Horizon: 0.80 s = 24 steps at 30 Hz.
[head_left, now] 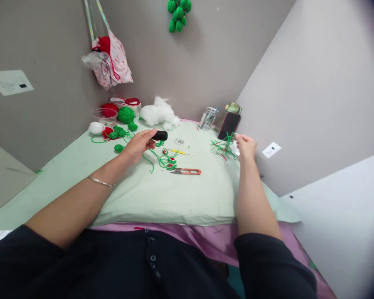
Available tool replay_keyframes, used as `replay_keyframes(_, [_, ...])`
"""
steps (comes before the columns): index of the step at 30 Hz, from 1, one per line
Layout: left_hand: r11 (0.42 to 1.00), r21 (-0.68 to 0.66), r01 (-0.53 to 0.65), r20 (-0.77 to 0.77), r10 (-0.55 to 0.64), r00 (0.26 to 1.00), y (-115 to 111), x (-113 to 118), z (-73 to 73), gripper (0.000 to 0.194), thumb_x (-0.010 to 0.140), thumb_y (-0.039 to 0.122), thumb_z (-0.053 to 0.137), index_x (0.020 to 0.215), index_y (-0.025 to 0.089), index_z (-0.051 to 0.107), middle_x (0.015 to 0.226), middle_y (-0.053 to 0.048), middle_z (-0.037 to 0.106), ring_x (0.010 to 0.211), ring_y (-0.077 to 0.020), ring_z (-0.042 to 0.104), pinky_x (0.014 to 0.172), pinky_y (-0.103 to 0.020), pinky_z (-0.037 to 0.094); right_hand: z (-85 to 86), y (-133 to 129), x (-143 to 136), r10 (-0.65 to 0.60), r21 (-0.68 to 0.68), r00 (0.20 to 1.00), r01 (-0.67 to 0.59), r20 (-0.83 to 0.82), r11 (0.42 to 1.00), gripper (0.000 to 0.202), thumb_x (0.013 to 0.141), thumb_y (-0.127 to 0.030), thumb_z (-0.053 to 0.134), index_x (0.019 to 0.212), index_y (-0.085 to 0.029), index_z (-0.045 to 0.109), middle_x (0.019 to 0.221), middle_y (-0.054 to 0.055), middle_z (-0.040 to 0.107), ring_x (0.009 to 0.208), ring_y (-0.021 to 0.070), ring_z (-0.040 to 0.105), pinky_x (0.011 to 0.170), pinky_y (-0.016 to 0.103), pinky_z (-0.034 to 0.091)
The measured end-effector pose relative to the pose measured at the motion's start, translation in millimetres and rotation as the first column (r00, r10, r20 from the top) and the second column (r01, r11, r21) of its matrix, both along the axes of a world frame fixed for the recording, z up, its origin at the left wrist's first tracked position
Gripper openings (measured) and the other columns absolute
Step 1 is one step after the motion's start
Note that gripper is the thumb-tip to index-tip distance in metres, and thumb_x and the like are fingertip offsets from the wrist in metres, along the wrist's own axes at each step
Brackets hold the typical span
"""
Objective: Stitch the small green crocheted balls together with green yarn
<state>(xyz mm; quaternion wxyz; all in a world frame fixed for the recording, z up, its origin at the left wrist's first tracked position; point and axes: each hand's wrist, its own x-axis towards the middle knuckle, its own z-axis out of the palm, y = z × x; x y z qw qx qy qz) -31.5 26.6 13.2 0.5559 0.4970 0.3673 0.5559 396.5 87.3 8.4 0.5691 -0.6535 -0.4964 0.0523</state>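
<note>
My left hand is closed round a black cylinder with a green end, held above the table. At the right, my right hand pinches something too small to make out, beside a pile of green and red yarn scraps. Between the hands lie a yellow-handled hook and orange-handled thread snips. Tangled green yarn with small red pieces lies by the snips' blades. A small round clear item rests further back.
Green yarn balls, a clear tub and white stuffing sit at the back left. A clear cup, a dark phone and a green-lidded container stand at the back right. A bag hangs on the wall.
</note>
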Motion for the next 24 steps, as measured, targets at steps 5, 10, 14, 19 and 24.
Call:
replay_keyframes(5, [0.999,-0.029,0.037,0.051,-0.036,0.998,-1.6,1.1,0.5,0.036,0.082,0.047,0.076,0.091,0.013,0.069,0.086,-0.005,0.067,0.061,-0.0078,0.051,0.062,-0.021,0.047,9.5,-4.1,1.6,-0.072,0.003,0.982,0.074,-0.176,0.997,0.023,0.075,-0.027,0.066,0.089,-0.011,0.073,0.074,0.004,0.068,0.062,0.0126,0.055,0.064,0.028,0.047])
replay_keyframes(10, [0.989,-0.121,0.089,0.108,-0.076,0.991,-9.2,5.1,6.5,0.031,0.086,0.041,0.074,0.090,0.011,0.068,0.082,-0.006,0.067,0.059,-0.0077,0.054,0.061,-0.022,0.048,12.1,-15.5,-25.1,-0.185,0.041,0.966,0.181,0.181,0.983,0.032,0.081,-0.025,0.060,0.108,-0.011,0.073,0.098,0.012,0.073,0.081,0.0195,0.065,0.083,0.034,0.051])
replay_keyframes(14, [0.977,-0.172,0.126,0.136,-0.103,0.985,-11.6,8.1,7.9,0.030,0.088,0.041,0.073,0.086,0.011,0.066,0.077,-0.004,0.066,0.057,-0.0075,0.054,0.059,-0.022,0.047,0.7,-20.2,-67.7,0.325,-0.206,0.862,-0.263,0.389,0.943,0.026,0.088,-0.031,0.056,0.097,-0.016,0.076,0.094,0.010,0.075,0.083,0.0202,0.066,0.083,0.033,0.051])
replay_keyframes(19, [0.968,-0.177,0.179,0.164,-0.150,0.975,-7.7,8.3,0.4,0.031,0.088,0.042,0.073,0.089,0.011,0.068,0.079,-0.006,0.067,0.059,-0.0081,0.056,0.059,-0.022,0.048,-12.5,-13.8,-73.3,0.307,-0.482,0.846,-0.068,0.437,0.874,0.028,0.084,-0.019,0.058,0.105,-0.010,0.074,0.112,0.018,0.072,0.094,0.0230,0.067,0.091,0.036,0.048])
replay_keyframes(24, [0.966,-0.116,0.233,0.106,-0.221,0.970,-10.4,10.1,-7.0,0.036,0.081,0.045,0.078,0.093,0.012,0.069,0.087,-0.006,0.069,0.064,-0.0094,0.059,0.066,-0.024,0.051,-2.1,-22.8,-81.2,0.257,-0.245,0.927,-0.192,0.272,0.950,0.029,0.088,-0.031,0.053,0.097,-0.013,0.074,0.086,0.011,0.073,0.073,0.0193,0.065,0.076,0.034,0.051])
